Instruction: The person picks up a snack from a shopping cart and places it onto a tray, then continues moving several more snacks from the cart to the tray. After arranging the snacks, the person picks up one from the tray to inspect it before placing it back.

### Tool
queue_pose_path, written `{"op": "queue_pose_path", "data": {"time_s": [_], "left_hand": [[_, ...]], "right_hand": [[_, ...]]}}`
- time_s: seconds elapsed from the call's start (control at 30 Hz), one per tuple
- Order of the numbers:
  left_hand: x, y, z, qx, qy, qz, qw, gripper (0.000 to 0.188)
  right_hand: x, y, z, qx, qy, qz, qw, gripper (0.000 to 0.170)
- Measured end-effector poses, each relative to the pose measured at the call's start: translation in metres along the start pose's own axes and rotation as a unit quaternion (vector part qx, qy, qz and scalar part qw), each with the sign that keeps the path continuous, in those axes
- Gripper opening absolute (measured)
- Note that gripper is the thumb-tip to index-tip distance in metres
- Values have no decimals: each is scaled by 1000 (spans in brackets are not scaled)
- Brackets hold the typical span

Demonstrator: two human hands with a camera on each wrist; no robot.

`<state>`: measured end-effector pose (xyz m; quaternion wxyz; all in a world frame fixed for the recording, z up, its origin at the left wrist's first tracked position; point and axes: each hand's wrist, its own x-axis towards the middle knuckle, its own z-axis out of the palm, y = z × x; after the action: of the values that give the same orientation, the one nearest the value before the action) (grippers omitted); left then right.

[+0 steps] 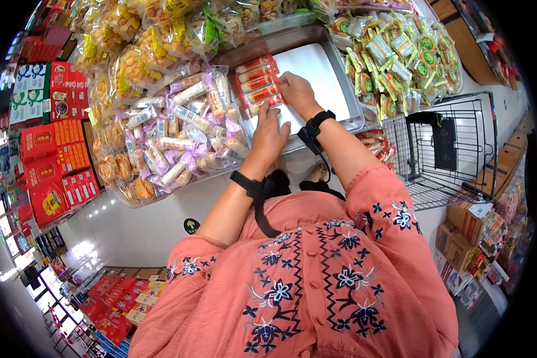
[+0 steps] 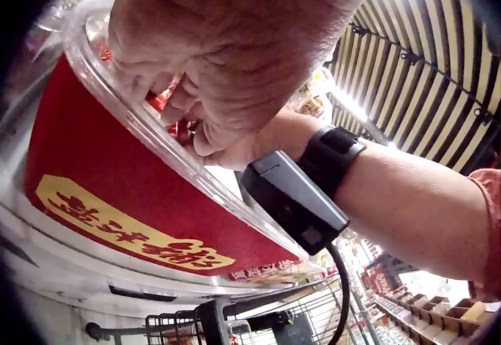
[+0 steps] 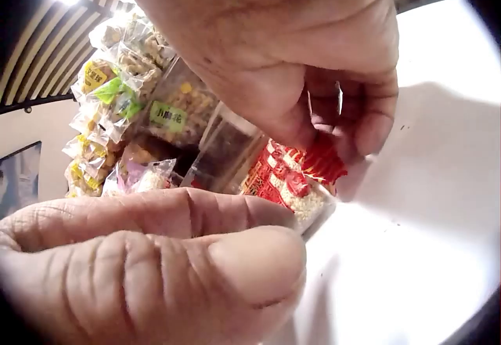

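Several red-and-clear wrapped snack sticks (image 1: pixel 260 83) lie in a row along the left side of a clear-rimmed tray (image 1: pixel 355 113) with a white bottom. My right hand (image 1: pixel 298 94) reaches over the row's right end. Thumb and fingers pinch the red wrapper end of a snack stick (image 3: pixel 321 161) in the right wrist view; its pale, grainy filling shows through the clear part. At the near end of the row, my left hand (image 1: pixel 270 134) has its fingertips by the lowest stick, thumb held apart. From the left wrist camera, the hand's back hides most of the sticks.
Heaped purple-and-clear snack packets (image 1: pixel 188 128) border the tray on the left, and green-and-yellow packets (image 1: pixel 394 53) on the right. Bagged yellow snacks (image 1: pixel 143 62) rise behind. A wire shopping cart (image 1: pixel 453 149) stands at right. Red gift boxes (image 1: pixel 56 173) are stacked at left.
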<state>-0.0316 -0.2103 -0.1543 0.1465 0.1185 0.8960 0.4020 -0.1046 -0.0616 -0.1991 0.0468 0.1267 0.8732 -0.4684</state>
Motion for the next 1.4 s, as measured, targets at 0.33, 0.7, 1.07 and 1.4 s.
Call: {"op": "queue_pose_path", "data": {"time_s": [0.33, 0.7, 1.07, 1.4], "left_hand": [[-2, 2, -6, 32, 9, 30, 999, 48], [-6, 12, -13, -38, -68, 85, 993, 41], [-1, 96, 9, -237, -174, -21, 955, 33], [-22, 101, 38, -207, -265, -78, 939, 31]], "right_hand": [[-9, 4, -27, 25, 42, -38, 998, 26], [-144, -29, -208, 379, -76, 36, 922, 30], [-261, 216, -250, 460, 259, 235, 816, 25], [-256, 314, -113, 127, -1, 323, 938, 42]]}}
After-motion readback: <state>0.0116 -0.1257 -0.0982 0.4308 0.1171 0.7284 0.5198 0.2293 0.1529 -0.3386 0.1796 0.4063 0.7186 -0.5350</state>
